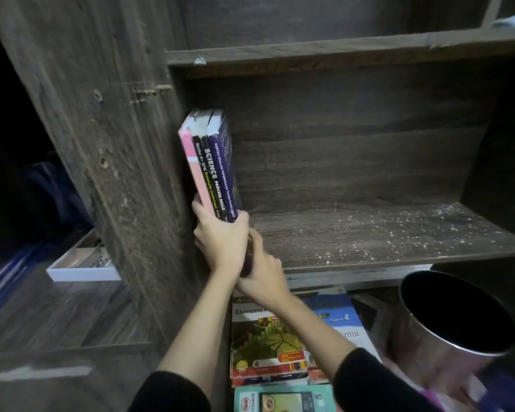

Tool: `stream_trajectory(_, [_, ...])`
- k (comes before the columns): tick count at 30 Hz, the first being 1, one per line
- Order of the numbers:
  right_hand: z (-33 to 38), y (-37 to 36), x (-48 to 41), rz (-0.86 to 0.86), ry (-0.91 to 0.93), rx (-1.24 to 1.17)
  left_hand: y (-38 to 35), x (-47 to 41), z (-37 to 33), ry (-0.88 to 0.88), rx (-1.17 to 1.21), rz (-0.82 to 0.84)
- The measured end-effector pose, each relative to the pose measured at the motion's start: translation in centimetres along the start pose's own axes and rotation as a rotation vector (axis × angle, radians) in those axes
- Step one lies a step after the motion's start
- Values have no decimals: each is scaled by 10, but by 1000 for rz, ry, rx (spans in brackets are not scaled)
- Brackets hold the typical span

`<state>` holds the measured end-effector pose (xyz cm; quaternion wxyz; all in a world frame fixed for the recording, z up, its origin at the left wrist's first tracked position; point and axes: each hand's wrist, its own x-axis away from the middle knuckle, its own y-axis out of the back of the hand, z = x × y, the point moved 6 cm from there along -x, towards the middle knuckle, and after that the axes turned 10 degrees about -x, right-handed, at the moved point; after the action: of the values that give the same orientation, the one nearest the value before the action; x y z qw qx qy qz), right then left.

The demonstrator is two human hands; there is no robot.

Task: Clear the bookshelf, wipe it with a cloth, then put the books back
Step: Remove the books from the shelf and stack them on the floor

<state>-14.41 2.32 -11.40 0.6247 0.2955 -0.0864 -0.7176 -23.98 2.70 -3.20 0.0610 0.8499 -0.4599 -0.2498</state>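
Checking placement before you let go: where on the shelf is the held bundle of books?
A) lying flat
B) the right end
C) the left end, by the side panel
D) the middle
C: the books, gripped low by the left hand, stand upright beside the left side panel.

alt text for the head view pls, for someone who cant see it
A left hand grips the lower end of four upright books at the left end of a dusty wooden shelf, with the right hand close beneath it. Below lie stacked books and a metal bin.
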Motion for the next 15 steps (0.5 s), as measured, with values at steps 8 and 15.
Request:
stream_trajectory(8, [-24, 73, -47, -113, -96, -345, 16, 29, 20, -43, 175, -89])
stream_trajectory(15, [19, 91, -117, -122, -92, -553, 28, 52, 46, -88, 464, -64])
